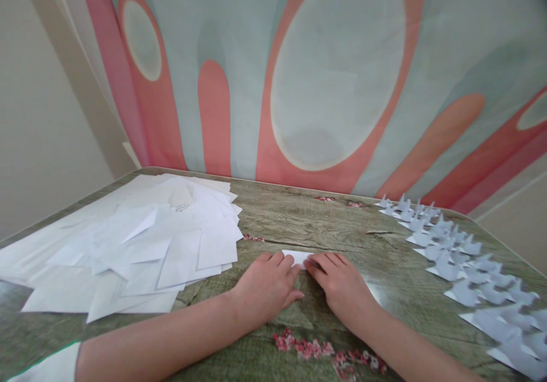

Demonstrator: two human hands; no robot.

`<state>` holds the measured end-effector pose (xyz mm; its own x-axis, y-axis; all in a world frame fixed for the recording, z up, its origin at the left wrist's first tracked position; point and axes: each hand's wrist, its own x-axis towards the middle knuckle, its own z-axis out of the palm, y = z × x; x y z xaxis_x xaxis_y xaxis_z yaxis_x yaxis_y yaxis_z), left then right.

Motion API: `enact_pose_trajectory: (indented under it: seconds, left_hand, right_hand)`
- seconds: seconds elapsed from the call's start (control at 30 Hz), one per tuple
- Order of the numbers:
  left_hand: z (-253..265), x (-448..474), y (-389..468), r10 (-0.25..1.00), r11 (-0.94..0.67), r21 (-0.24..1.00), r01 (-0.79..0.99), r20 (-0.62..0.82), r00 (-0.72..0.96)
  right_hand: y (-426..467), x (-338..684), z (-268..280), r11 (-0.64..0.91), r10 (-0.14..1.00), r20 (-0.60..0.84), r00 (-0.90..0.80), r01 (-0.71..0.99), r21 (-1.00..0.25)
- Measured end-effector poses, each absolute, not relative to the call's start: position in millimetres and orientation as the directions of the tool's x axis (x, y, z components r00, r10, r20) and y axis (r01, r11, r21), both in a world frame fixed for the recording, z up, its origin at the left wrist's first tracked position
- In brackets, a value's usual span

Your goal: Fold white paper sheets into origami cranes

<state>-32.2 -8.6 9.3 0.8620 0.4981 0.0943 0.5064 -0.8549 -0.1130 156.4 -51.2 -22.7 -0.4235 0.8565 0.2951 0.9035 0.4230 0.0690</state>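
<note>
Fingers of the left hand (269, 285), slightly spread, and of the right hand (343, 284), curled, rest at either end of a small folded paper (296, 255) on the bench (282, 214); whether they pinch it is unclear. Creasing seems the step in hand, and the next move calls for aligned edges. Beyond, loose sheets (179, 256) lie left, paper figures (444, 268) right.

My left hand (268, 284) and right hand (344, 282) make two, and I count one small folded paper (294, 255), one table (363, 239), one heap of sheets (149, 248) too overlapped to number, and over twenty paper figures (447, 268).
</note>
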Motion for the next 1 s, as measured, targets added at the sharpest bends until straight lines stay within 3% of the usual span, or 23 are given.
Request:
enact_pose_trajectory:
  seconds: [0.4, 0.73, 1.0]
  left_hand:
    - [18, -32, -10, 0.567, -0.808, -0.141, 0.572, 0.072, 0.820]
    - [7, -32, -9, 0.512, -0.844, -0.114, 0.523, 0.118, 0.851]
    - [4, -35, -4, 0.465, -0.865, -0.103, 0.491, 0.202, 0.862]
  right_hand:
    - [-50, 156, -25, 0.410, 0.858, 0.323, -0.400, 0.911, 0.038]
    - [-41, 164, -31, 0.401, 0.867, 0.447, -0.220, 0.840, -0.366]
    - [-38, 164, -31, 0.414, 0.885, 0.391, -0.253, 0.809, -0.416]
